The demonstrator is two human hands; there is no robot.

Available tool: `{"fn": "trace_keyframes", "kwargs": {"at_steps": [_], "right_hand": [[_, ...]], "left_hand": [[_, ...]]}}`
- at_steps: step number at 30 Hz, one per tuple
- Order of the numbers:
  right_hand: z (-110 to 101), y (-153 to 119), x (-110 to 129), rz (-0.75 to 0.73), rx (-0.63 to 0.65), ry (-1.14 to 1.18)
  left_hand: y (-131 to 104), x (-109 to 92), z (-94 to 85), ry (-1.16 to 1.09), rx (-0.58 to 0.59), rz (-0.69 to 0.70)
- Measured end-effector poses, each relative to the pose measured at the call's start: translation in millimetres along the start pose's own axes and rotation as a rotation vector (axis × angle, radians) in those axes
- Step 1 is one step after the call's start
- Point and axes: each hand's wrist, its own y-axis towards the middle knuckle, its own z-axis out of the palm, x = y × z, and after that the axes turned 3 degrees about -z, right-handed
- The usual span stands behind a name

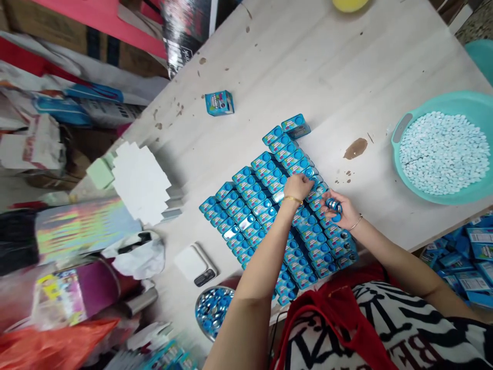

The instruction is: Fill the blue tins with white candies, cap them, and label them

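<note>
Small blue printed boxes (pixel 252 192) stand packed in rows on the table, many with a round blue piece or hole in the top. My left hand (pixel 297 188) is over the upper right rows, its fingertips pinched together at a box top. What those fingers hold, if anything, is hidden. Just to the right, my right hand (pixel 344 209) is curled around several shiny blue round caps (pixel 333 206), palm partly up beside the outermost row. More blue and silver round caps (pixel 213 311) fill a metal bowl (pixel 197 319) by my left forearm.
A teal basin (pixel 398 169) of pale pellets (pixel 442 154) stands at the right. One blue box (pixel 219 103) lies apart toward the back. White card sheets (pixel 140 180) and a white device (pixel 195 263) are on the left. Blue cartons (pixel 462 257) sit below the right edge.
</note>
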Motion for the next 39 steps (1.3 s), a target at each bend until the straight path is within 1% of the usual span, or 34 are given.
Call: {"fn": "trace_keyframes", "kwargs": {"at_steps": [3,5,7,9,10,12,13,14,15,16,17,18,19,20,21,23,24,26,27,29,30,31,33,35,37,39], "right_hand": [[-4,0,2,-0.036,-0.016,0.061],[-5,1,3,-0.050,-0.028,0.082],[-4,4,4,-0.075,-0.040,0.090],[-2,5,5,-0.111,-0.044,0.084],[-1,5,5,-0.138,-0.045,0.079],[0,5,5,-0.222,-0.053,0.078],[1,4,5,-0.278,-0.063,0.079],[1,4,5,-0.341,-0.077,0.081],[1,4,5,-0.405,-0.092,0.078],[1,4,3,-0.465,-0.107,0.068],[1,5,1,-0.519,-0.119,0.049],[2,5,-2,-0.566,-0.128,0.023],[3,7,-5,-0.604,-0.134,-0.011],[5,8,-9,-0.636,-0.141,-0.050],[7,9,-12,-0.664,-0.149,-0.092],[10,9,-17,-0.720,-0.175,-0.158],[10,9,-17,-0.748,-0.193,-0.171],[8,7,-13,-0.780,-0.227,-0.148],[5,5,-10,-0.770,-0.232,-0.115],[-2,0,-2,-0.696,-0.217,-0.043],[-6,-3,2,-0.643,-0.198,-0.016],[-10,-5,5,-0.588,-0.175,0.001],[-16,-11,9,-0.494,-0.125,0.004],[-20,-16,10,-0.431,-0.071,-0.011],[-21,-21,9,-0.398,-0.032,-0.021],[-22,-24,7,-0.387,-0.024,-0.025]], "left_hand": [[14,-12,-11.6,0.239,0.116,-0.054],[20,-17,-16.3,0.325,0.170,-0.058],[23,-18,-18.5,0.361,0.189,-0.057],[22,-17,-18.6,0.378,0.173,-0.072],[19,-16,-17.7,0.379,0.147,-0.082],[7,-13,-12.9,0.325,0.056,-0.066],[-3,-11,-8.6,0.246,0.009,-0.031],[-15,-8,-2.6,0.116,-0.014,0.017],[-29,-6,4.9,-0.060,0.001,0.070],[-43,-3,13.7,-0.265,0.052,0.120],[-58,-2,23.5,-0.475,0.131,0.156],[-72,-1,33.7,-0.659,0.201,0.172],[-83,0,43.6,-0.804,0.238,0.171],[-93,0,52.7,-0.909,0.233,0.159],[-100,-1,60.2,-0.976,0.195,0.142],[-104,0,68.8,-1.035,0.120,0.114],[-101,1,69.7,-1.033,0.102,0.111],[-90,4,65.3,-0.972,0.058,0.117],[-81,6,61.1,-0.917,0.015,0.117],[-62,9,51.0,-0.755,-0.103,0.118],[-53,8,46.1,-0.645,-0.147,0.124],[-45,7,41.6,-0.520,-0.166,0.134],[-32,0,34.0,-0.251,-0.138,0.150],[-25,-8,27.7,-0.027,-0.068,0.123],[-21,-16,22.2,0.129,-0.012,0.063],[-17,-19,17.5,0.230,0.042,0.000]]}}
